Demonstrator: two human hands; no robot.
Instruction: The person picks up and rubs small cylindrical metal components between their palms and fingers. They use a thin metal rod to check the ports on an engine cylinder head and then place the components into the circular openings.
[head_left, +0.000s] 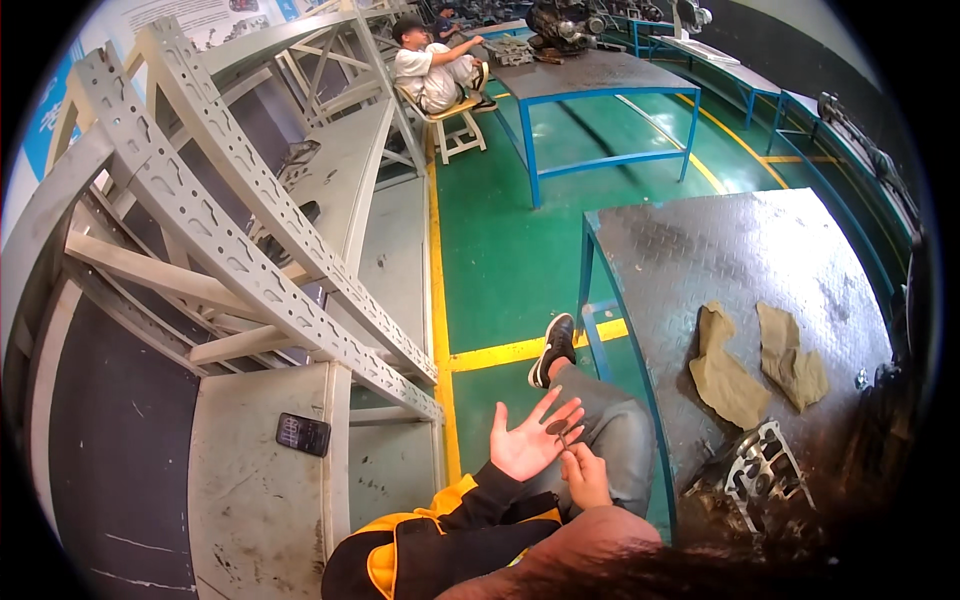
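My left hand [525,446] is turned palm up in front of my lap, fingers spread and stretched out. Just right of it, my right hand [588,477] is closed in a pinch on a small dark engine valve [557,427]. Its round, flat head lies over the left fingers; whether it rests on them I cannot tell. Part of the thin stem is hidden by the right fingertips. A dark sleeve with yellow patches covers my left arm.
Right of me stands a metal-topped table [680,240] with two tan work gloves [728,375] and a metal engine part [768,475]. A phone [303,434] lies on the grey rack shelf [255,490] at left. Farther off, a person [437,75] sits by a blue-legged table [600,78].
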